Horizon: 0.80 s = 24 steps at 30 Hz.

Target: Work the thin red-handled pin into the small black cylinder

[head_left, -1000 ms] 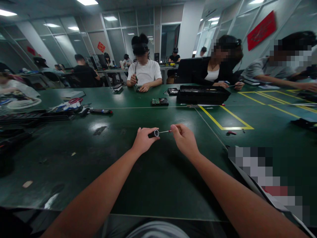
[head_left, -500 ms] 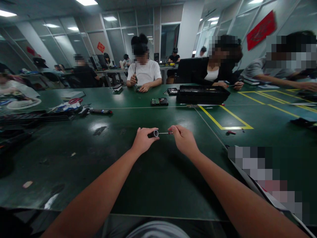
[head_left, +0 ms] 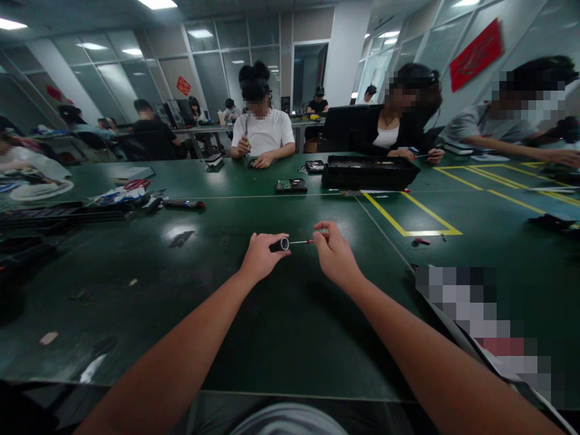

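My left hand (head_left: 259, 258) is closed around a short black cylinder with a silver ring at its end (head_left: 284, 244), which looks like a small flashlight. A thin screwdriver (head_left: 309, 241) with a red handle lies level between my hands, its shaft reaching the cylinder's side. Where exactly the tip meets the cylinder is too small to make out. At the handle's end, the fingertips of my right hand (head_left: 336, 255) pinch the screwdriver, with the index finger raised a little. Both hands are above the green table (head_left: 290, 338).
Beyond my hands are a green circuit-board device (head_left: 291, 185) and a long black housing (head_left: 370, 173). A dark pen-like tool (head_left: 183, 204) lies left. Yellow tape (head_left: 432, 233) marks the table at right, near a small red piece (head_left: 421, 241). Co-workers sit opposite.
The fingers of my right hand have loosened and lifted slightly around the screwdriver's handle, showing more of it. My left hand and the black cylinder stay in place.
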Motion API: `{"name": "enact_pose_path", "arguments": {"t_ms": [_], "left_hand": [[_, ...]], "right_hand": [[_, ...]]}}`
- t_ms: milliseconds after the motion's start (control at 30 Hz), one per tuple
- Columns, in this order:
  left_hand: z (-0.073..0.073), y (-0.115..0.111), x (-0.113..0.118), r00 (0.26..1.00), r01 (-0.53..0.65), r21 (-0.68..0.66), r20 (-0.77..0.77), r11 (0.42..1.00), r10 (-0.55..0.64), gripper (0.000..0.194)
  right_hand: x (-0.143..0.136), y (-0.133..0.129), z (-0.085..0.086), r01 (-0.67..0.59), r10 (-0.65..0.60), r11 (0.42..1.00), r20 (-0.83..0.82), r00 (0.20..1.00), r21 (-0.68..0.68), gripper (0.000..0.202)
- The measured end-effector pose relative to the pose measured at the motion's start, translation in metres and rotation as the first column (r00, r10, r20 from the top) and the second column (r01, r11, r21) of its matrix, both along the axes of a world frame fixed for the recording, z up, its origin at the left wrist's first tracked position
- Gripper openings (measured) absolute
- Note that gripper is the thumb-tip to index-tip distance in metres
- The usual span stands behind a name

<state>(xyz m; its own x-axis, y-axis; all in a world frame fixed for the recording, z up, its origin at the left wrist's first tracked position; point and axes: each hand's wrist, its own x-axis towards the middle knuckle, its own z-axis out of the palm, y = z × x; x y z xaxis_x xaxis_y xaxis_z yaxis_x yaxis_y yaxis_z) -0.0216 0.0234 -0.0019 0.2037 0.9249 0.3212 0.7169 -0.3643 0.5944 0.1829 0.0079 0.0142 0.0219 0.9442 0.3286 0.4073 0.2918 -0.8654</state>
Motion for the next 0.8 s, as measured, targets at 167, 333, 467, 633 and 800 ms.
{"name": "enact_pose_path", "arguments": {"t_ms": [167,333,467,633,800], "left_hand": [[0.003,-0.001,0.002,1.000,0.004,0.045,-0.009,0.999,-0.003,0.038],[0.006,-0.002,0.002,0.995,0.063,0.102,-0.082,0.993,-0.055,0.037],[0.001,0.001,0.001,0.997,0.031,0.077,-0.077,0.997,-0.025,0.039],[0.002,0.000,0.002,0.998,0.019,0.050,-0.064,0.999,-0.016,0.036],[0.010,-0.006,0.007,0.998,0.056,-0.004,0.022,0.998,-0.056,0.026]], "right_hand": [[-0.003,0.010,-0.008,-0.025,-0.012,0.996,-0.429,0.903,-0.081,0.027],[0.002,0.021,-0.016,0.033,-0.202,0.963,-0.642,0.739,-0.266,0.033],[0.001,0.020,-0.017,0.116,-0.203,0.977,-0.607,0.769,-0.179,0.029],[-0.001,0.015,-0.013,0.160,-0.223,0.974,-0.581,0.783,-0.159,0.026],[0.002,0.016,-0.012,0.168,-0.204,0.979,-0.545,0.813,-0.117,0.025]]}}
